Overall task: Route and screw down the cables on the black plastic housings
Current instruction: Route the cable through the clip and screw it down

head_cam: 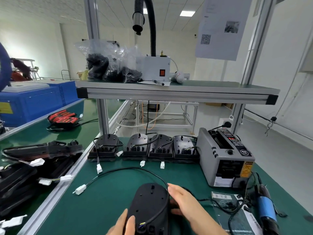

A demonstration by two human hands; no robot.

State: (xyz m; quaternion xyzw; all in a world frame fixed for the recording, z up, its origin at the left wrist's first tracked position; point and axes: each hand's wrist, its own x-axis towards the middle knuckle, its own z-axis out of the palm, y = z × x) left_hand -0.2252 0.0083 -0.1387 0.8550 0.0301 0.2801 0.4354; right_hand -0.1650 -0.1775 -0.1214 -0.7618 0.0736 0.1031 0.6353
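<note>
Fingers of the right hand are laid straight and relaxed, with nothing grasped. On the green table the black housing is set at bottom centre, its 3 o'clock edge touched by those fingers. Its 7 o'clock corner is pressed by the left hand; whether anything is grasped cannot be told. The cable is looped from 12 towards 10 o'clock, ending in a white connector.

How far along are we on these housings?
Four housings line the back row, cables fitted; screws too small to judge. The left hand grips a fifth housing, right hand touching it, its cable looping loose. The electric screwdriver lies aside, so screwing it remains.
</note>
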